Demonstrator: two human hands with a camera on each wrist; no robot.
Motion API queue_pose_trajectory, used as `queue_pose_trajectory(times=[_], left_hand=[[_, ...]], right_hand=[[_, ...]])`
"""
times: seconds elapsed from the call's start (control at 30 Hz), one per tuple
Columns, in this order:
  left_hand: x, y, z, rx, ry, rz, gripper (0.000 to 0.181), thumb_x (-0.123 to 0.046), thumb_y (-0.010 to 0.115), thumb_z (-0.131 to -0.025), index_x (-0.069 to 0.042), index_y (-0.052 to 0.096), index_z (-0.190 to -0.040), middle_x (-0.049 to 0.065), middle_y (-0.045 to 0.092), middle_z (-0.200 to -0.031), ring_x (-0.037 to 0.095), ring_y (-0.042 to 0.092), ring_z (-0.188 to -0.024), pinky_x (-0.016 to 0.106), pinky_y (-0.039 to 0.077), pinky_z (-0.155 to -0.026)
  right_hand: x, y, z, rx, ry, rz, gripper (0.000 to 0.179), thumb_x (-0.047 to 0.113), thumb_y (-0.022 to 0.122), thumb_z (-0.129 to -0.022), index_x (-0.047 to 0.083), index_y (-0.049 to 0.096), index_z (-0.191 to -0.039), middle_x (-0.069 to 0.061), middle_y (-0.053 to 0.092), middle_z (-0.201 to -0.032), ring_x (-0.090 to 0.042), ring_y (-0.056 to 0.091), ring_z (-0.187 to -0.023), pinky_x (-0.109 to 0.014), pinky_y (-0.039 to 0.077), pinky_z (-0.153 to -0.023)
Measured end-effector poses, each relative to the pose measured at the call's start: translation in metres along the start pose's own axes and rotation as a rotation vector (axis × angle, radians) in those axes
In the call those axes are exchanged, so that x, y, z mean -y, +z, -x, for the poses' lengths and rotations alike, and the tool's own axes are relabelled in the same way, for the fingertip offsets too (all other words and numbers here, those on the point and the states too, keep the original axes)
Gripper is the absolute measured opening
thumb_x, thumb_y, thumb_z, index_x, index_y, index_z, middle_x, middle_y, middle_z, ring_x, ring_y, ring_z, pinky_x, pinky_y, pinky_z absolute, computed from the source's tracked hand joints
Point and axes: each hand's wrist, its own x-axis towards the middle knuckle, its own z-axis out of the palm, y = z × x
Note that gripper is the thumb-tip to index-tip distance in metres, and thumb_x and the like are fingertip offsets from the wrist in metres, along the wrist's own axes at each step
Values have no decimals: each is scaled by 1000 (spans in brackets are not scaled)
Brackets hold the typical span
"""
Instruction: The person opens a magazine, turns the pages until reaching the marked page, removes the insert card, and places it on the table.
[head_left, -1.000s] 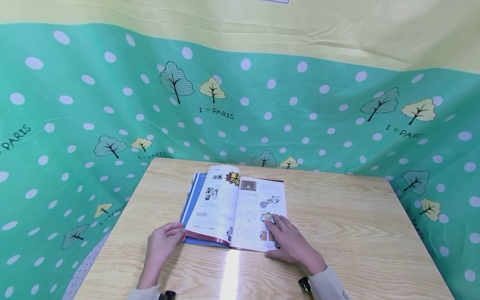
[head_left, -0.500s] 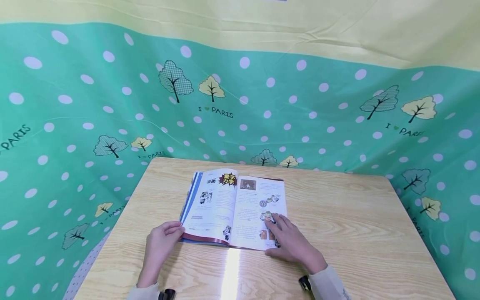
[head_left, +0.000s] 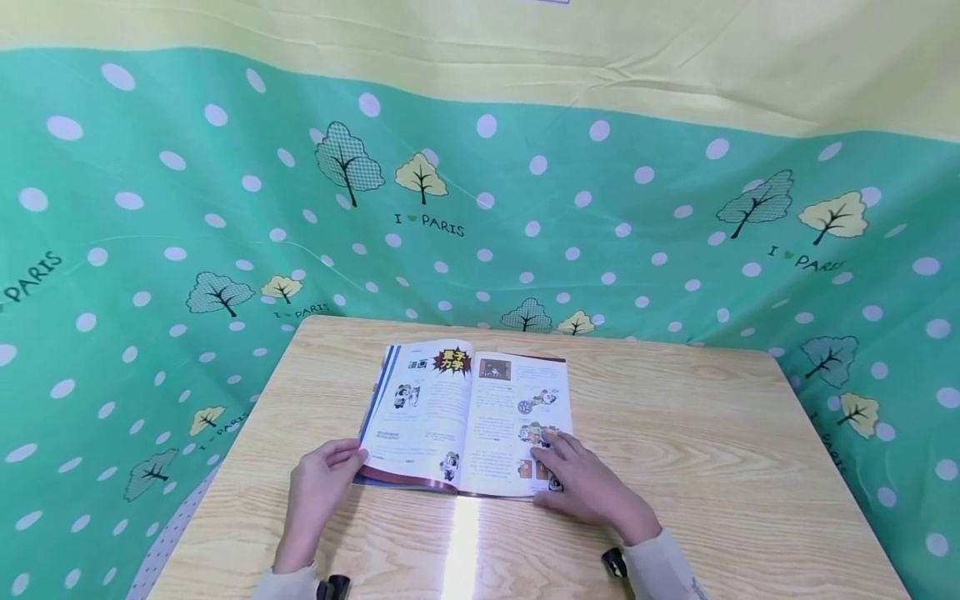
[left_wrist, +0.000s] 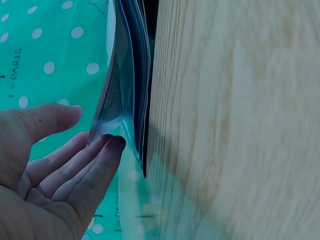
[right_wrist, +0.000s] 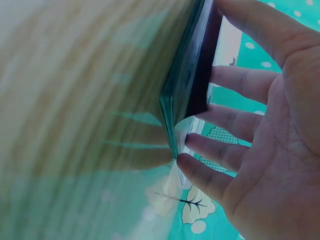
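Observation:
A magazine (head_left: 431, 417) lies spread on the wooden table, with text, cartoon figures and a dark starburst title on its left page. At its lower left corner is my left hand (head_left: 324, 487). In the left wrist view, the fingertips of the left hand (left_wrist: 60, 175) touch the edge of a lifted page, while the thumb stands apart from it. My right hand (head_left: 588, 483) rests on the lower right of the right page. Its fingers are extended across the magazine (right_wrist: 197, 65) in the right wrist view, with the thumb near the bottom edge.
The wooden table (head_left: 697, 442) extends around the magazine, widest to the right. Behind and beside it hangs a green dotted curtain (head_left: 555, 225) with printed trees. A bright light reflection shows on the table in front of the magazine.
The left page has settled lower and further left, covering more of the blue page beneath. My left hand has moved slightly left and up; the right hand stays nearly in place.

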Motion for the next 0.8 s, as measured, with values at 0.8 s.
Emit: queue_pose_trajectory(times=[0.8], left_hand=[[-10, 23, -7, 41, 107, 113, 28, -18, 75, -91, -1, 72, -113, 15, 73, -106, 29, 71, -98, 34, 59, -84]], right_hand=[[-18, -14, 3, -346, 188, -56, 64, 46, 73, -90, 6, 57, -138, -18, 58, -135, -38, 54, -124, -57, 46, -103]])
